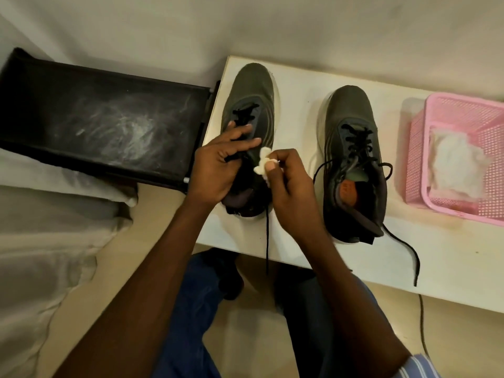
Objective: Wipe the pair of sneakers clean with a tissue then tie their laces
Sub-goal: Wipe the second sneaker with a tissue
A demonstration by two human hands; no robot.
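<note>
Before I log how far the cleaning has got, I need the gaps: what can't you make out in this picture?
Head view only:
- Left shoe: its opening and upper laces are hidden by the left hand and right hand.
- Tissue: mostly buried in the right hand's fingers.
- Pink basket: cut off by the right edge; the white wad inside is blurred.
- Dirt on the shoes: too dark to tell.
</note>
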